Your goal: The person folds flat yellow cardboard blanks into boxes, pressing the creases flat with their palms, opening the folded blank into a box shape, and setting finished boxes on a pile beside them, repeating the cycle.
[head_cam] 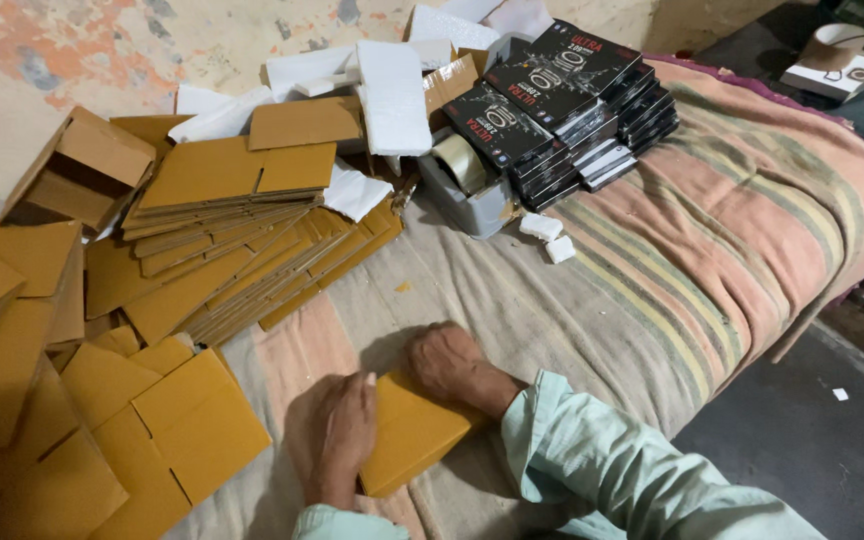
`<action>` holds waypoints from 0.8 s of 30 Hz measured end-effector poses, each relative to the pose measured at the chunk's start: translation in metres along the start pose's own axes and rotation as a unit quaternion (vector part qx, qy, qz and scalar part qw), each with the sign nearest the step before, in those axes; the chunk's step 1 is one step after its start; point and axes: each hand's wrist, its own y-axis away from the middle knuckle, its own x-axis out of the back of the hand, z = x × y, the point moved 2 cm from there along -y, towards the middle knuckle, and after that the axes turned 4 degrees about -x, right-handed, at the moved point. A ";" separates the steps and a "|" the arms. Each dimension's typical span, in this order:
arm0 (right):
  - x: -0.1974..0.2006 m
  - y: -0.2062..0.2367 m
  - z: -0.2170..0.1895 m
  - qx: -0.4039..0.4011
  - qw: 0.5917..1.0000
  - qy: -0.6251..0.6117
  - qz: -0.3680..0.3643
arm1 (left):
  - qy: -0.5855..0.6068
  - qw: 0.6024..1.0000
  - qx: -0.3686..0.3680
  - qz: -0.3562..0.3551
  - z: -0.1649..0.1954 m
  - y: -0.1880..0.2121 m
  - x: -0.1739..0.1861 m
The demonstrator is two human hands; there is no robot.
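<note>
A small flat brown cardboard box (pixel 409 437) lies on the striped blanket (pixel 672 270) right in front of me. My left hand (pixel 344 435) grips its left edge with the fingers curled over it. My right hand (pixel 452 362) presses down on its far right corner. Both sleeves are pale green.
A heap of flattened brown cartons (pixel 222 235) and one open carton (pixel 82 170) cover the left side. White foam pieces (pixel 392 95) lie at the back. A grey tray with a tape roll (pixel 462 165) stands beside stacks of black product boxes (pixel 562 105). The bed edge drops to a dark floor (pixel 812 440) at right.
</note>
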 end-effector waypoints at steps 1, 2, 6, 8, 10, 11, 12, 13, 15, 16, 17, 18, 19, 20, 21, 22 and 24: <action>-0.003 0.002 0.003 -0.044 0.997 -0.026 -0.051 | 0.023 0.999 0.024 0.000 -0.004 0.002 0.002; -0.002 0.005 0.005 -0.088 0.989 -0.054 -0.102 | -0.002 0.999 0.051 -0.015 -0.005 0.006 0.003; 0.026 0.017 0.002 -0.113 0.970 -0.202 -0.079 | -0.044 0.998 -0.051 -0.003 0.013 0.036 0.018; 0.043 0.024 -0.007 -0.036 0.971 -0.227 -0.070 | -0.029 0.990 -0.135 0.020 0.028 0.050 0.017; 0.052 0.031 -0.018 -0.005 0.966 -0.228 -0.121 | -0.007 0.988 -0.156 0.019 0.035 0.060 0.010; 0.053 0.034 -0.022 0.011 0.963 -0.229 -0.145 | -0.040 0.988 -0.144 -0.029 0.034 0.064 0.005; 0.054 0.037 -0.023 0.016 0.963 -0.229 -0.145 | -0.074 0.986 -0.131 -0.074 0.031 0.069 0.000; 0.053 0.041 -0.023 0.022 0.963 -0.227 -0.144 | -0.108 0.980 -0.117 -0.117 0.025 0.072 -0.006; 0.051 0.050 -0.016 0.024 0.964 -0.232 -0.124 | -0.002 0.988 -0.151 -0.011 0.017 0.078 -0.009; 0.051 0.056 -0.010 0.017 0.965 -0.238 -0.108 | 0.051 0.984 -0.166 0.040 0.012 0.083 -0.008; 0.050 0.061 -0.003 0.010 0.966 -0.242 -0.091 | 0.043 0.985 -0.158 0.045 0.005 0.090 -0.007; 0.051 0.068 0.006 -0.009 0.964 -0.248 -0.099 | 0.036 0.987 -0.151 0.049 0.001 0.096 -0.005; 0.051 0.074 0.014 -0.027 0.961 -0.254 -0.108 | 0.029 0.988 -0.142 0.054 -0.003 0.100 -0.004; 0.052 0.077 0.018 -0.043 0.958 -0.259 -0.113 | 0.003 0.986 -0.147 0.074 -0.002 0.102 -0.002; 0.053 0.077 0.019 -0.053 0.957 -0.261 -0.113 | -0.025 0.983 -0.152 0.096 0.000 0.103 0.000; 0.054 0.078 0.018 -0.064 0.956 -0.264 -0.114 | -0.052 0.979 -0.156 0.117 0.006 0.103 0.001; 0.056 0.072 0.006 -0.054 0.962 -0.247 -0.101 | -0.113 0.987 -0.106 0.045 0.018 0.095 -0.004</action>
